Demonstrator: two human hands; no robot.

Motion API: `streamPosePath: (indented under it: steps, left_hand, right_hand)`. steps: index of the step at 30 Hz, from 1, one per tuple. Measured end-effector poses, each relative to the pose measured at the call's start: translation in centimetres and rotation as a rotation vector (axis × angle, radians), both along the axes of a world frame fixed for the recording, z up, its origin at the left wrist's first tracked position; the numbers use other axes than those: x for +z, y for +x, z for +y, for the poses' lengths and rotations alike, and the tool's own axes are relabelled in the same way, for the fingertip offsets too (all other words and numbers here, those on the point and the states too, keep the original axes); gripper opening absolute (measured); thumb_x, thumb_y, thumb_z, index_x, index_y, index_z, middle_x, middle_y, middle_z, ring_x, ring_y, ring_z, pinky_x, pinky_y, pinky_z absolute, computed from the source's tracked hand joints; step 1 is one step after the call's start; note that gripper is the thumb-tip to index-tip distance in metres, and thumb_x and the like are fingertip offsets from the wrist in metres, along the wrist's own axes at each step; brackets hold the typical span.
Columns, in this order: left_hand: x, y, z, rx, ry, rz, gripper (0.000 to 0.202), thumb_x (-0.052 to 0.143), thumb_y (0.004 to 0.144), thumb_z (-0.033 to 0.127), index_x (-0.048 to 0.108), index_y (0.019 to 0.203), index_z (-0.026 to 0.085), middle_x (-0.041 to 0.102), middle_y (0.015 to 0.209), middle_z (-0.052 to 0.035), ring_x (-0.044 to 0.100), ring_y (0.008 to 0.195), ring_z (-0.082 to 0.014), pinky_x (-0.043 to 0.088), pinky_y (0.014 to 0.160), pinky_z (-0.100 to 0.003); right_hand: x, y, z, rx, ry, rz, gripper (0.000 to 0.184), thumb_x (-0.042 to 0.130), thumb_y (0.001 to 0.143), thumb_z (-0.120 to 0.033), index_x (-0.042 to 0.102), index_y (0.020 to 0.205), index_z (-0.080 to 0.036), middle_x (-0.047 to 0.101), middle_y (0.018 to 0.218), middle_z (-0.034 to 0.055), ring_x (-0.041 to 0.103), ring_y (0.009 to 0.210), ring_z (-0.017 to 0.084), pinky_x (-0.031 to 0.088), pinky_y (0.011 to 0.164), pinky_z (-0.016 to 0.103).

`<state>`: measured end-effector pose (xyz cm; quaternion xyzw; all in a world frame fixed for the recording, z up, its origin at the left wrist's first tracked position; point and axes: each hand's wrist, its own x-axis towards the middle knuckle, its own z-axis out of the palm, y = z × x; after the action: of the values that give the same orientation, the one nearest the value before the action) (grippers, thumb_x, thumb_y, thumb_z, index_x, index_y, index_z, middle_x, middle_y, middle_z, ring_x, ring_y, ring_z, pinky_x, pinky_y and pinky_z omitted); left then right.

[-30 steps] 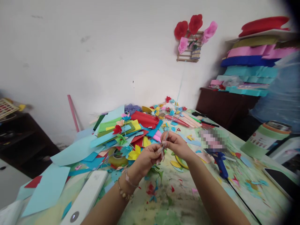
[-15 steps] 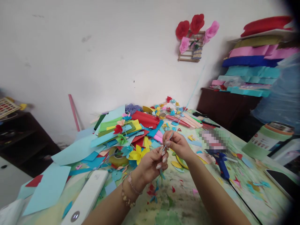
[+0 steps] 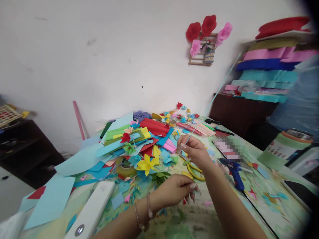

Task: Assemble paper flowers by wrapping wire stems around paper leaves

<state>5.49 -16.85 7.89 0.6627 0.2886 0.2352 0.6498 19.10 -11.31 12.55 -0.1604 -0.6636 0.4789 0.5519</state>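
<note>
Right hand (image 3: 194,151) grip pinches wire stem (image 3: 191,133) slanting up-right above tabletop (image 3: 274,205). Left hand (image 3: 178,192) grip narrow, low, contents unclear. Paper scraps (image 3: 129,142) crowd left; green cup (image 3: 281,149) by right edge.

Within a second, the left hand (image 3: 174,191) let go of the thin pale-blue stem (image 3: 214,96) and dropped toward the tabletop, fingers curled, well apart from the right hand (image 3: 195,151), which it had been touching. The right hand, left alone pinching the stem's lower end, shifted slightly to the right. The stem swung from nearly upright to a steep lean to the right. With the left hand lowered, the yellow paper flower (image 3: 147,163) came fully into view.
</note>
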Motion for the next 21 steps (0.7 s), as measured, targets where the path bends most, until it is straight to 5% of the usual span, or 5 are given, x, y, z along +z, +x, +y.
streamPosePath:
  steps: [6, 15, 21]
  left_hand:
    - [0.8, -0.1, -0.7, 0.103, 0.555, 0.343, 0.009, 0.063, 0.079, 0.022, 0.072, 0.079, 0.019, 0.071, 0.083, -0.0034, 0.063, 0.08, -0.0181, 0.043, 0.077, -0.027]
    - [1.0, -0.2, -2.4, -0.024, 0.612, 0.18, 0.024, 0.05, 0.088, 0.018, 0.072, 0.097, 0.022, 0.073, 0.088, -0.0048, 0.065, 0.082, -0.0193, 0.045, 0.074, -0.026]
    - [0.1, 0.1, -2.2, 0.049, 0.734, 0.193, 0.029, 0.05, 0.083, 0.013, 0.07, 0.102, 0.025, 0.071, 0.091, -0.0057, 0.064, 0.081, -0.0219, 0.044, 0.075, -0.029]
  right_hand:
    - [1.0, 0.8, -0.4, -0.004, -0.136, -0.237, 0.025, 0.068, 0.079, -0.037, 0.054, 0.072, -0.017, 0.063, 0.067, 0.001, 0.057, 0.061, 0.012, 0.046, 0.06, 0.027]
    - [1.9, 1.9, -0.4, -0.144, -0.195, -0.228, 0.03, 0.072, 0.073, -0.043, 0.055, 0.07, -0.018, 0.061, 0.059, -0.0006, 0.057, 0.055, 0.012, 0.048, 0.058, 0.028]
    - [2.0, 2.9, 0.0, -0.13, -0.21, -0.299, 0.032, 0.072, 0.073, -0.044, 0.053, 0.071, -0.017, 0.061, 0.059, -0.0005, 0.058, 0.053, 0.011, 0.046, 0.054, 0.025]
